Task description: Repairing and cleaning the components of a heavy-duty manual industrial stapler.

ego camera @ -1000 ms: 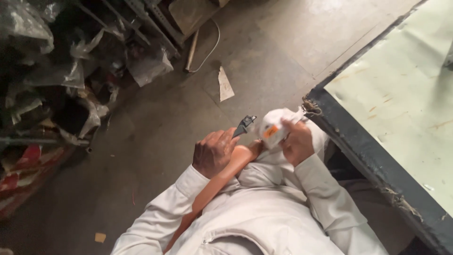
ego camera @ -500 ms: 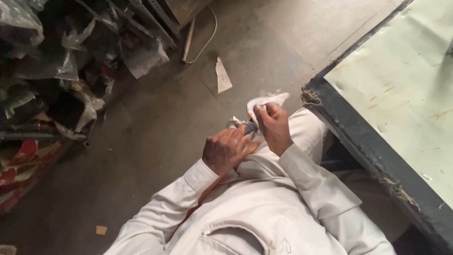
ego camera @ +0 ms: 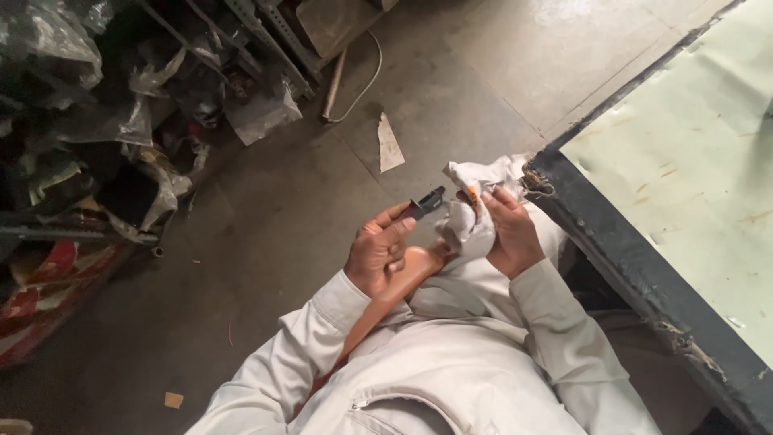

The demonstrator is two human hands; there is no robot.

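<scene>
The table [ego camera: 684, 161] with its pale green top and dark, chipped edge fills the right side, and a heap of bagged clutter [ego camera: 88, 137] lies on the concrete floor [ego camera: 266, 234] to the left, with a torn paper scrap [ego camera: 390, 145] between them. Seated close to the table corner, the person in a pale jacket works over the lap, both hands raised just in front of the chest.

The step in hand looks like wiping the small part with the rag. To do it well, the left hand [ego camera: 377, 251] should hold the part steady by its lower end, so that the upper end stays bare, while the right hand [ego camera: 509, 234] presses a clean fold of cloth against it and rubs in short strokes, turning the part between passes rather than shifting the grip on the cloth.

The orange strap [ego camera: 386, 298] runs from under the left hand down across the chest; it is smooth and leathery. The rag [ego camera: 475, 201] is white, crumpled, with a small orange mark, bunched in the closed fingers of the right hand, just beside the table corner. The part [ego camera: 427, 201] is small, dark and blocky, sticking up from the left hand, pinched between thumb and curled fingers, near the rag; whether they touch I cannot tell
</scene>
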